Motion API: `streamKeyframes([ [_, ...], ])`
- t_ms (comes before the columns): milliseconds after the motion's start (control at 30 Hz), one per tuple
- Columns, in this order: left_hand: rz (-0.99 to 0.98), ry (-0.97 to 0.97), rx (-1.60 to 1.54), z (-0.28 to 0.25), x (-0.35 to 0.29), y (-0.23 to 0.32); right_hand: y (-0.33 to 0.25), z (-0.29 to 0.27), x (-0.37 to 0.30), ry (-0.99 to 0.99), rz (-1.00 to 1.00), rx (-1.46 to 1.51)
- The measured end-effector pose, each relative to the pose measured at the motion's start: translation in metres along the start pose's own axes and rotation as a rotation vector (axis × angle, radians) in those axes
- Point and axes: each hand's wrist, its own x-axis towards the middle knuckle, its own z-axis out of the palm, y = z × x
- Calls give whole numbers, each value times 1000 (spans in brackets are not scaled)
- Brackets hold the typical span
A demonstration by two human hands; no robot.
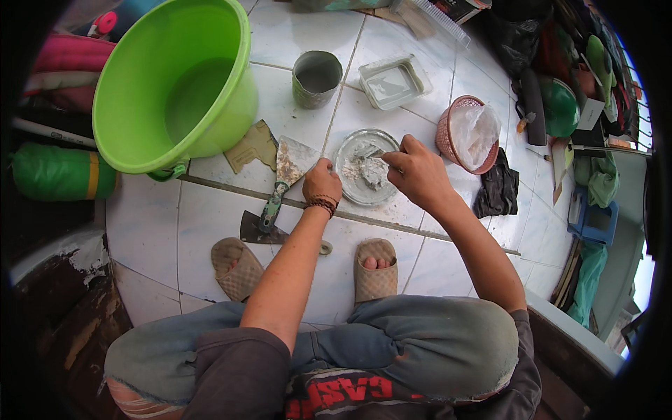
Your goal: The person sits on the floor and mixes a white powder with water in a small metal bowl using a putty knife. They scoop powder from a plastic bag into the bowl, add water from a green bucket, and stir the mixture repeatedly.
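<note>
A round clear dish point(347, 194) sits on the tiles, with a heap of white powdery paste point(374, 175) in it. My right hand point(420, 171) is closed round a small metal utensil point(373, 152), whose end dips into the paste; its exact kind is hidden. At the dish's left rim, my left hand point(323, 185) has its fingers curled against the edge. Beside that hand lies a wide putty knife point(294, 162) with a paste-smeared blade and green handle. A dark-bladed scraper point(262, 229) rests nearer, partly under the putty knife's handle and my left forearm.
A large green bucket point(238, 91) stands at far left, next to a stained cardboard piece point(253, 148). Beyond the dish are a grey cup point(315, 94) and a plastic tub point(395, 82). Right of it stand a pink basket point(448, 140) holding a plastic bag and a crumpled black bag point(498, 185).
</note>
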Motion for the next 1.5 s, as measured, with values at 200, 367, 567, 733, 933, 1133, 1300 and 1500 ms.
streamKeyframes([
  [200, 16, 66, -16, 3, 1, -5, -4, 27, -3, 36, -14, 38],
  [367, -21, -14, -12, -3, -2, 0, -3, 14, -21, -24, -9, 69],
  [567, -15, -5, -9, 2, -1, -1, 9, 22, -5, 129, 108, 28],
  [733, -90, -44, -100, 7, 6, -11, -9, 35, -18, 88, 54, 40],
  [933, -89, -45, -93, 9, 5, -6, 12, 19, -26, 159, 200, 46],
  [1133, -116, -59, -116, 11, 7, -9, -8, 44, -36, 91, 95, 33],
  [1300, -89, -45, -120, 12, 6, -8, 2, 22, -22, 121, 171, 75],
  [1500, -98, -41, -105, 16, 9, -11, -3, 45, -24, 115, 40, 33],
])
